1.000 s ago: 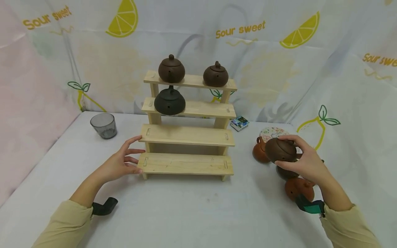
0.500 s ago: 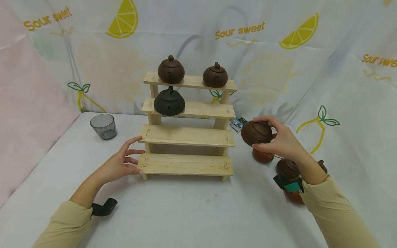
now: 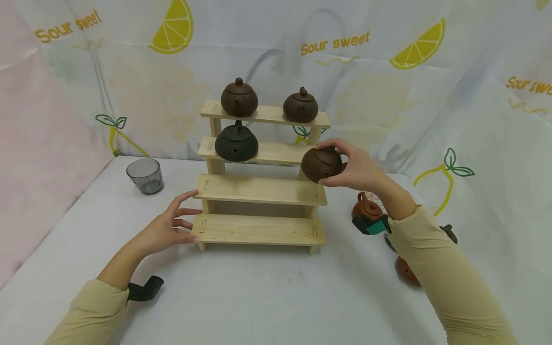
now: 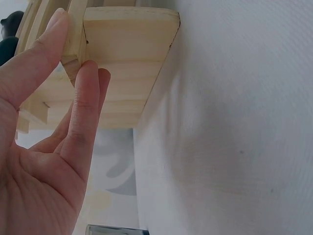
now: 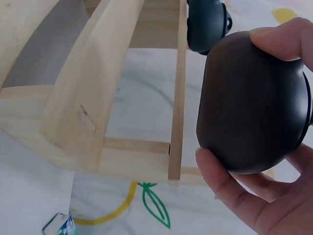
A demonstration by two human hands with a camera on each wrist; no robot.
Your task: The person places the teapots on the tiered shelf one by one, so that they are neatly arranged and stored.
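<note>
A stepped wooden rack stands mid-table with two brown teapots on its top shelf and a black teapot on the second. My right hand grips a dark brown teapot in the air at the rack's right end, level with the second shelf. My left hand rests with straight fingers against the left ends of the two lower shelves.
A grey glass cup stands at the left. More teapots lie on the table to the right, partly hidden by my right arm. A patterned backdrop rises close behind the rack. A small box lies behind the rack.
My right hand has lifted the dark brown teapot from the group at the right and carried it up and left to the rack's right end. The left hand has stayed put.
</note>
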